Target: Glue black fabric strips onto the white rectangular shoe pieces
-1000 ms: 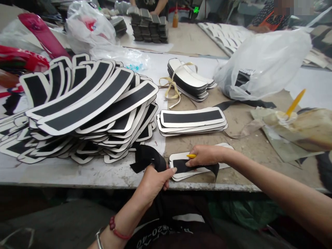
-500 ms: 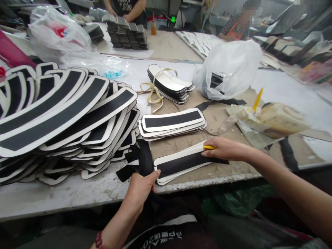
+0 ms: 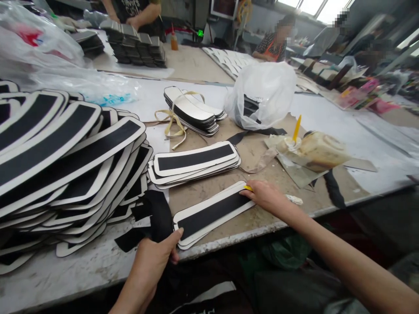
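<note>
A long white panel with a black strip along its middle lies at the table's front edge, atop at least one similar piece. My left hand pinches its near left corner, thumb on top and fingers curled below. At the far right end, my right hand presses on the strip. A small yellow tool pokes out of its closed fingers; most of it is hidden. Loose black strips lie beside my left hand. Just behind sits a short stack of similar panels.
A large pile of panels fills the left side. Farther back are tied white pieces and a white plastic bag. A stained glue container lies right, near a yellow stick. Co-workers are beyond the table.
The view has swung right, so everything sits farther left. The black strip's end that stuck out past my right hand no longer shows. My left hand keeps its hold on the corner.
</note>
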`<state>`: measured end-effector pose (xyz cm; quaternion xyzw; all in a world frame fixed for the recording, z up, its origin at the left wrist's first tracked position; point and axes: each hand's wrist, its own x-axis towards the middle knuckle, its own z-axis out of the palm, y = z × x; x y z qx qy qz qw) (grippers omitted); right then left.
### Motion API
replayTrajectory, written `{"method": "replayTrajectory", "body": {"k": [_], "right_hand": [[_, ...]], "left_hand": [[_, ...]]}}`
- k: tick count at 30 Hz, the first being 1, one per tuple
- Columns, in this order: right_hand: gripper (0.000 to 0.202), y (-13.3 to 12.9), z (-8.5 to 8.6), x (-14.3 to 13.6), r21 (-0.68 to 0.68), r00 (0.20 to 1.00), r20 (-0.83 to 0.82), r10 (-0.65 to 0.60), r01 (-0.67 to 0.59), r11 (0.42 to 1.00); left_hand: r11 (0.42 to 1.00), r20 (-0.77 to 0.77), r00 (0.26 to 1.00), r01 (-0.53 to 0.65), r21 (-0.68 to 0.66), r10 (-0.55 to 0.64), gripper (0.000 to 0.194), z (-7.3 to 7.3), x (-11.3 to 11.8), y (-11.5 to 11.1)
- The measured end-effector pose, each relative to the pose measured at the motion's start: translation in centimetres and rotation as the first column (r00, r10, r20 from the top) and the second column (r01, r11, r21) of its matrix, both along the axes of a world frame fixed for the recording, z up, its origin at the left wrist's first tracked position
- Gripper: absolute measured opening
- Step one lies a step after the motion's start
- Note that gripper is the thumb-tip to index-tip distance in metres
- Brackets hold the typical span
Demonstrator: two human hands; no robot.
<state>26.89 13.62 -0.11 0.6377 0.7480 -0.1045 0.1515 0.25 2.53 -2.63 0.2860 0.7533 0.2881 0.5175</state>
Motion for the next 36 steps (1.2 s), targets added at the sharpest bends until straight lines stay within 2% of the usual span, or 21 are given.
{"method": "replayTrajectory", "body": {"k": [11, 14, 18, 24, 28, 29, 31, 34, 36], "right_hand": [[0.029, 0.8, -1.4, 1.1, -0.007, 0.998, -0.068, 0.005, -0.005, 1.0], [0.029, 0.8, -1.3, 2.3, 0.057, 0.993, -0.11, -0.051, 0.058, 0.997], [0.023, 0.2, -0.7, 3.6, 0.138, 0.962, -0.253, -0.103, 0.141, 0.98], [0.027, -1.1, -0.4, 3.1, 0.151, 0.961, -0.271, -0.059, 0.103, 0.983], [0.028, -1.7, -0.3, 2.9, 0.249, 0.938, -0.334, -0.096, 0.186, 0.95], [0.03, -1.8, -0.2, 3.0, 0.236, 0.917, -0.382, -0.118, 0.22, 0.946], [0.034, -1.8, 0.1, 3.1, 0.11, 0.833, -0.518, -0.195, 0.291, 0.95], [0.036, -2.2, 0.6, 3.3, -0.195, 0.601, -0.699, -0.388, 0.362, 0.912], [0.038, -2.7, 1.0, 3.4, -0.304, 0.453, -0.764, -0.459, 0.375, 0.876]], "left_hand": [[0.998, -0.074, 0.997, 0.001, -0.061, -0.005, 0.05, 0.0, 0.2, 0.3], [0.998, -0.088, 0.996, 0.007, -0.062, -0.013, 0.051, 0.0, 0.2, 0.2], [0.999, -0.115, 0.993, 0.037, -0.039, -0.041, 0.052, -0.3, 0.2, 0.1], [0.999, -0.136, 0.99, 0.045, -0.026, -0.048, 0.052, -0.5, 0.3, 0.1], [1.0, -0.113, 0.993, 0.03, -0.004, -0.03, 0.051, -0.5, 0.5, 0.0], [1.0, -0.104, 0.994, 0.02, 0.012, -0.018, 0.05, -0.5, 0.5, 0.0], [0.999, -0.093, 0.996, -0.008, 0.05, 0.013, 0.05, -0.5, 0.5, -0.1], [0.992, -0.066, 0.996, -0.059, 0.111, 0.066, 0.048, -0.4, 0.4, -0.3], [0.984, -0.035, 0.994, -0.093, 0.154, 0.099, 0.047, -0.2, 0.3, -0.5]]}}
